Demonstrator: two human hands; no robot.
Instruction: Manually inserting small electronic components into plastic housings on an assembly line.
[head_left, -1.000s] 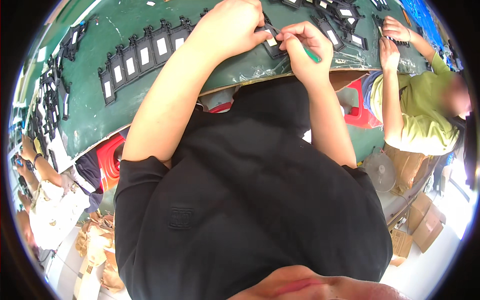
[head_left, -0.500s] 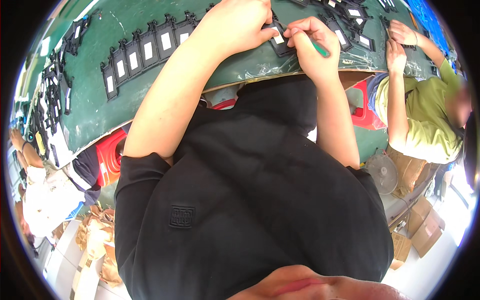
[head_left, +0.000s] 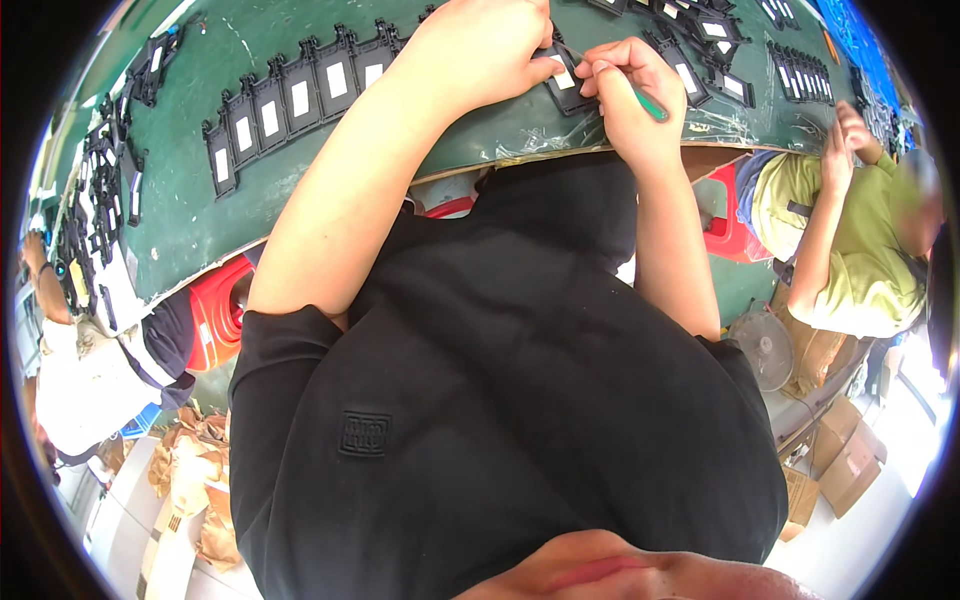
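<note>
My left hand [head_left: 492,48] is closed at the far edge of a black plastic part [head_left: 572,98] with a white label, its thumb stretched along the label side. The curled fingers and the back of my hand hide the part's upper end. In my right hand [head_left: 640,88] is a slim green-handled screwdriver [head_left: 651,104], gripped like a pen. Its thin metal shaft points up and left toward the part's upper end, beside my left fingers; the tip is too small to make out. A row of similar labelled black parts [head_left: 301,98] lies left of my left forearm.
More black parts [head_left: 690,75] lie in a pile right of my right hand. Others heap along the green table's [head_left: 190,215] left side. A co-worker in green [head_left: 870,235] sits at the right, another in white [head_left: 95,385] at the left. Red stools [head_left: 215,310] stand under the table edge.
My hands have shifted only slightly. The co-worker at the right has drawn both hands back from the table, baring a row of black parts. The left co-worker's arm has moved too.
</note>
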